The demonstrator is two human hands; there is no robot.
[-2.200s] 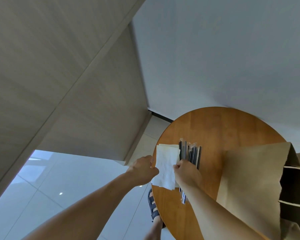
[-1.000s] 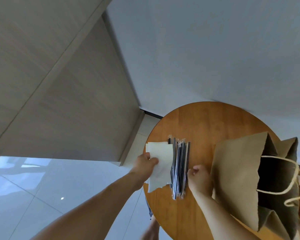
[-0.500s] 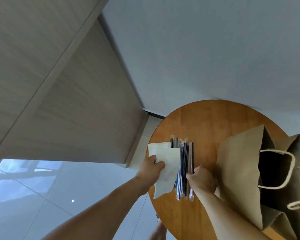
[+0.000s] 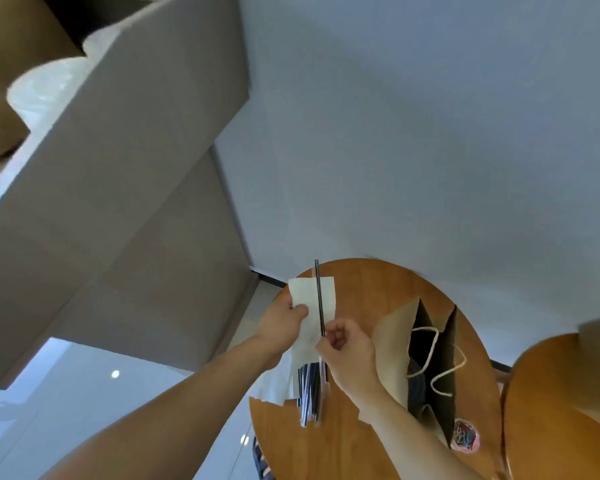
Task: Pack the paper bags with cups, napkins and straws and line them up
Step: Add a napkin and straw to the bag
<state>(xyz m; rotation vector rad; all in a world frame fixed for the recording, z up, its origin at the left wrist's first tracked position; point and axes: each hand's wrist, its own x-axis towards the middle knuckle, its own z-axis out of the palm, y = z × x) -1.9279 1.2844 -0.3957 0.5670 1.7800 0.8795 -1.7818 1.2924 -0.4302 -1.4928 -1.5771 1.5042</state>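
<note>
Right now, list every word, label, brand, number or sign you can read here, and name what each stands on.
No text can be read.
paper bag: plain brown, no print in view.
napkin: blank white.
straw and straw bundle: wrappers show no legible marks.
round multicoloured item beside the bag: pattern too blurred to read.

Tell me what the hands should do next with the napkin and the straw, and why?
Probably carry both things to the right and drop them into the paper bag. The left hand holds the napkin, the right hand pinches one straw in front of it, and the bag stands open just to their right on the table.
</note>
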